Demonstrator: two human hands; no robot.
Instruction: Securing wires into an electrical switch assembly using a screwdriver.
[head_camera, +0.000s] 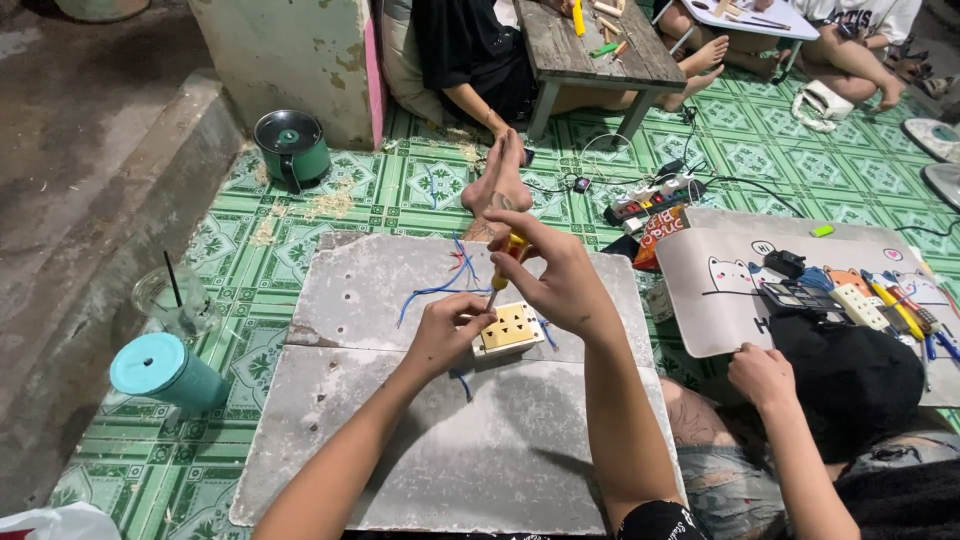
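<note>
A teal lidded tumbler (168, 372) stands at nine o'clock, a clear cup with a black straw (178, 300) just beyond it. A green pot (291, 146) sits at eleven o'clock. Toward one o'clock lie a power strip (655, 198) and a low wooden table (590, 45). At three o'clock, a cat-printed board (715, 300) carries small tools.

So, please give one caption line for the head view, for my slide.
Right hand drives a yellow screwdriver into a socket plate steadied by the left hand on a grey board.
</note>
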